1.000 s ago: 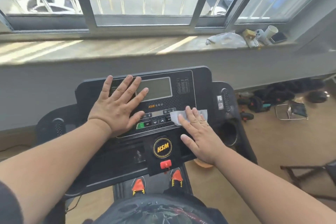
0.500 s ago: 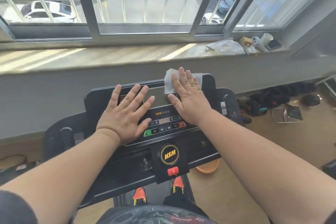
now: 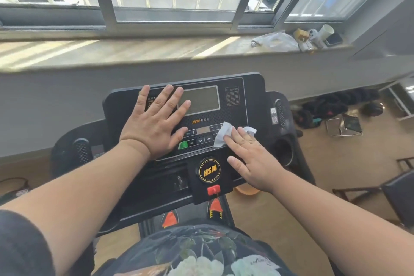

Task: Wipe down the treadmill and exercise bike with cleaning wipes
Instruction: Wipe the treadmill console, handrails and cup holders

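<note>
The black treadmill console (image 3: 237, 105) with a grey screen and an HSM logo stands in front of me below the window. My left hand (image 3: 154, 125) lies flat with spread fingers on the console's left half, over the screen's edge and the buttons. My right hand (image 3: 251, 157) presses a crumpled white cleaning wipe (image 3: 224, 133) with straight fingers onto the button row at the console's lower right. Part of the wipe is hidden under my fingers. No exercise bike is in view.
A stone window sill (image 3: 112, 51) runs behind the console, with a plastic bag (image 3: 275, 40), a cup and small items at its right end. Dumbbells (image 3: 336, 105) and a metal stand (image 3: 345, 126) lie on the floor to the right. A dark chair (image 3: 398, 197) stands at the right edge.
My right hand has dragged the wipe from the console's top edge down to the button row at the lower right. My left hand has stayed flat on the left side.
</note>
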